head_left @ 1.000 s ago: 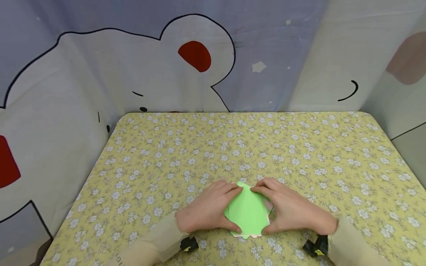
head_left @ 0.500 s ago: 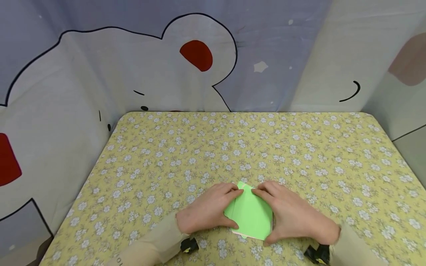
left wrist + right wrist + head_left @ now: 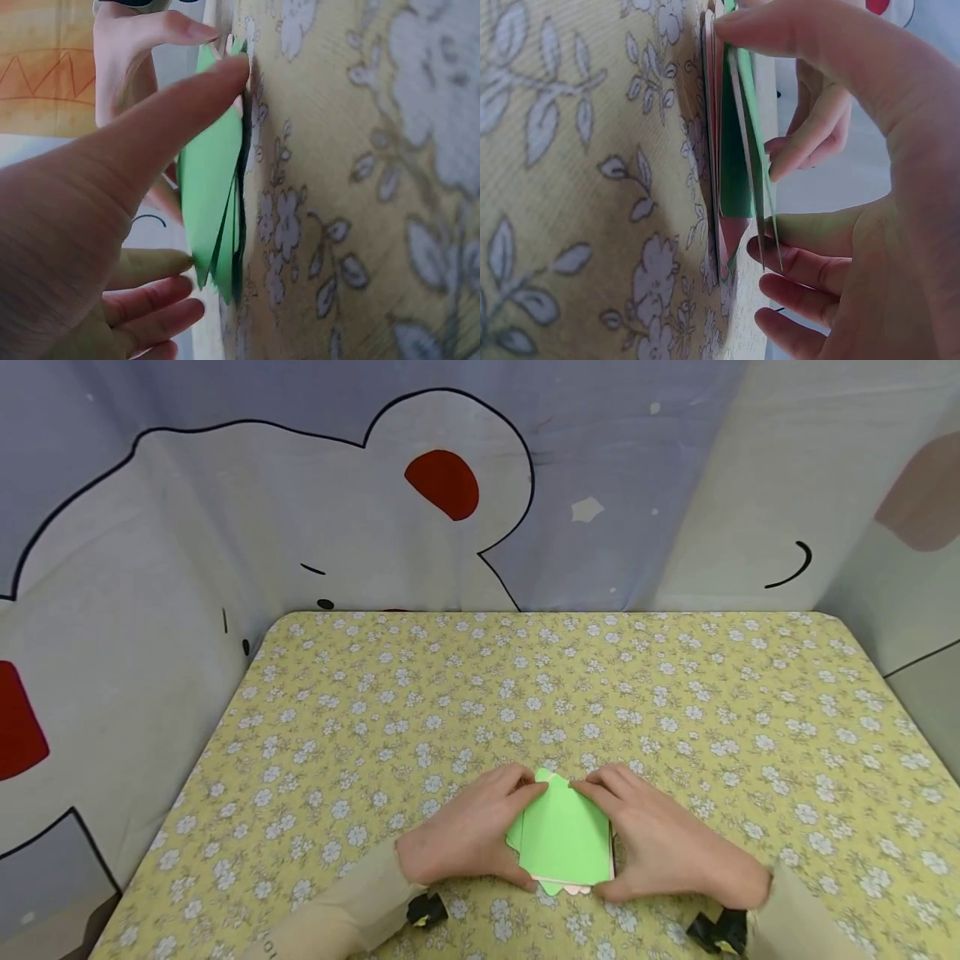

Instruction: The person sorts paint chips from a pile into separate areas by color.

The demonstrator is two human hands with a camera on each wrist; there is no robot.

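Observation:
A small stack of light green paper sheets lies at the front of the table, with pink sheets and corners peeking out along its near edge. My left hand holds its left side, thumb at the near corner and fingers at the far one. On the opposite side my right hand grips in the same way. The left wrist view shows the green sheets fanned apart at one end. Layers also gape in the right wrist view, where a pink sheet shows between green ones.
A yellow floral cloth covers the table. Behind it and at both sides hangs a curtain printed with large cartoon shapes. Small black devices, one of them the left wrist mount, are strapped at both wrists.
The top green sheet has shifted right and turned slightly, and pink corners at the near edge were covered and show again. My right hand has moved a little to the right.

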